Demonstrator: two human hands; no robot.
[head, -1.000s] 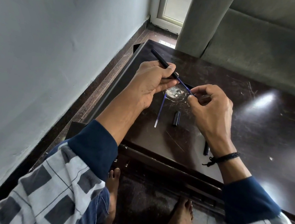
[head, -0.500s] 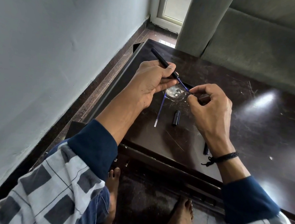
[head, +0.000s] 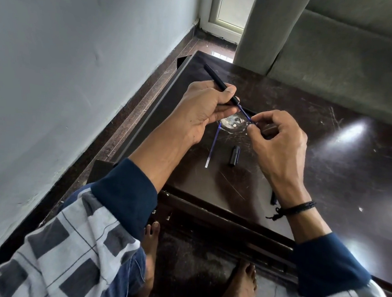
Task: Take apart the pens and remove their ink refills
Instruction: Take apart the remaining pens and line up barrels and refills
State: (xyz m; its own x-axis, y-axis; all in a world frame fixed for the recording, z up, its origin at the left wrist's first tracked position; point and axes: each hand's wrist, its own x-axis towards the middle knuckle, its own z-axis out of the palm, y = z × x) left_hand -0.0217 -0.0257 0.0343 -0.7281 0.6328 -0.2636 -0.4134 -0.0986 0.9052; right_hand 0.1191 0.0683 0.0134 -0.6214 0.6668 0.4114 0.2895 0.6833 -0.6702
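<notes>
The slim black plastic pen barrel (head: 213, 75) sits in your left hand (head: 202, 111), with thumb and curled fingers closed round its front end. Its tail points off toward 10 o'clock. A thin blue ink refill (head: 246, 113) runs out of the barrel's mouth toward 4 o'clock. Your right hand (head: 280, 143) pinches the free end between thumb and forefinger, the other fingers curled in. Both hands hold this above the dark brown glossy wooden table (head: 329, 170).

On the table, at 7 o'clock of the held refill, lies a second clear-and-blue refill tube (head: 212, 147). A short black pen cap (head: 234, 155) lies near it at its 3 o'clock. At 5 o'clock of the cap, a small black pen part (head: 273, 198) peeks from behind your right wrist, too hidden to identify. A black cord bracelet (head: 297, 208) circles that wrist.
</notes>
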